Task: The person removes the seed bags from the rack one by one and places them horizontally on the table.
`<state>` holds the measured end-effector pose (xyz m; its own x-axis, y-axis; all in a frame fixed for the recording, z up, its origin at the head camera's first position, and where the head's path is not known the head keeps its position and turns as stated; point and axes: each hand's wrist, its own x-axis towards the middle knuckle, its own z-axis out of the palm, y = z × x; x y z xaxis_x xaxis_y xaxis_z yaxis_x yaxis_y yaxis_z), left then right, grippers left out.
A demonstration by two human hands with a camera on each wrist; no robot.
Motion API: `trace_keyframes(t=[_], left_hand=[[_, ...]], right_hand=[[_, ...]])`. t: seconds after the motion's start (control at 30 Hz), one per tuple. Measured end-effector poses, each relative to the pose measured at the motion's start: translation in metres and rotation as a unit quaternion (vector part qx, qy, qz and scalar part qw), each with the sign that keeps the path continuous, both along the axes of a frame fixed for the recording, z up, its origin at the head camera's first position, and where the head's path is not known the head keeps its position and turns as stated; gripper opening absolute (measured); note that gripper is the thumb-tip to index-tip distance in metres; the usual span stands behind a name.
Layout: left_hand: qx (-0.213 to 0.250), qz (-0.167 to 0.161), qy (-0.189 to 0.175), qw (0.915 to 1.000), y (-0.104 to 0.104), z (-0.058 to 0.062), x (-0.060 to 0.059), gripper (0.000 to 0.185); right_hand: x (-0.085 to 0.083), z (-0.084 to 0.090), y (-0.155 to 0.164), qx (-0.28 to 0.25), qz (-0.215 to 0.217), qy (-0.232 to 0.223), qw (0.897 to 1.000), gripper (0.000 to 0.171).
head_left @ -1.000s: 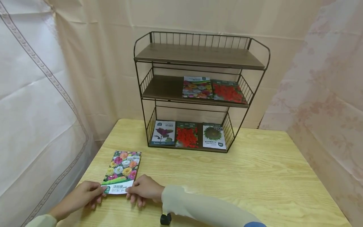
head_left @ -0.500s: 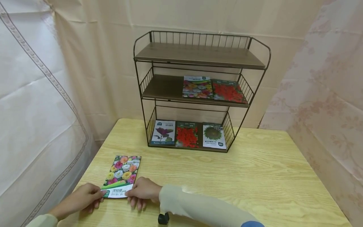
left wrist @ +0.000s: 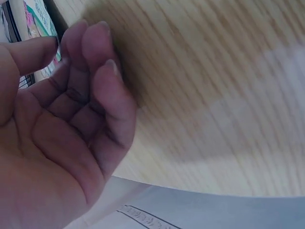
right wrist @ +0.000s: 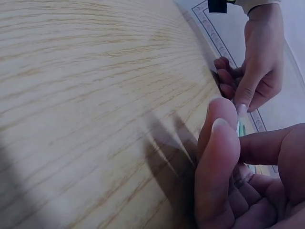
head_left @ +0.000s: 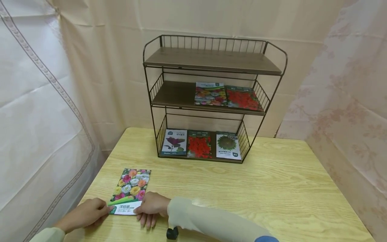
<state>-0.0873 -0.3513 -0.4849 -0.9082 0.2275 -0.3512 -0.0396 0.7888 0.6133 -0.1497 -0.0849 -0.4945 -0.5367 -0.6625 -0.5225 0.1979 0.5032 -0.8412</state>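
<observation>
A seed packet [head_left: 130, 190] printed with many-coloured flowers lies at the left front of the wooden table, its white label end toward me. My left hand [head_left: 92, 212] pinches its near left corner, thumb on top. At the near right corner, my right hand [head_left: 153, 205] pinches the packet the same way. In the left wrist view the left hand's [left wrist: 71, 109] fingers are curled, with a sliver of the packet [left wrist: 42, 19] beyond the thumb. The right wrist view shows the right hand [right wrist: 238, 181] close up; most of the packet is hidden there.
A three-tier metal rack [head_left: 211, 62] stands at the table's back. Its middle shelf bears a mixed-flower packet [head_left: 210, 94] and a red-flower packet [head_left: 244, 98]. On the bottom shelf lie a purple-plant packet [head_left: 174, 142], another red-flower packet [head_left: 199, 144] and a sunflower packet [head_left: 228, 145]. Curtains surround the table [head_left: 242, 195].
Both hands have drawn the packet slightly toward me, and its far edge has come down toward the table. The packets on the rack stay where they were.
</observation>
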Motion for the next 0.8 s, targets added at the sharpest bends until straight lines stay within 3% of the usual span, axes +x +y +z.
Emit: trace_keyframes(t=[0.17, 0.37, 0.53, 0.63, 0.8], left_hand=[[-0.044, 0.026, -0.002, 0.9987, 0.003, 0.004, 0.002, 0.047], [-0.088, 0.059, 0.006, 0.9944, 0.003, 0.005, -0.003, 0.047], [-0.105, 0.077, 0.045, 0.9904, 0.006, 0.008, -0.015, 0.048], [-0.096, 0.08, 0.063, 0.9902, 0.009, 0.012, -0.022, 0.05], [-0.043, 0.103, 0.055, 0.9922, 0.018, 0.024, -0.032, 0.052]], right_hand=[[-0.001, 0.002, 0.003, 0.003, -0.002, 0.004, 1.0, 0.041], [-0.009, 0.008, 0.009, 0.016, 0.013, 0.029, 0.999, 0.046], [-0.021, 0.019, 0.02, 0.016, 0.027, 0.076, 0.997, 0.043], [-0.029, 0.028, 0.028, 0.01, 0.022, 0.1, 0.995, 0.039], [-0.044, 0.045, 0.042, -0.004, 0.001, 0.134, 0.991, 0.04]])
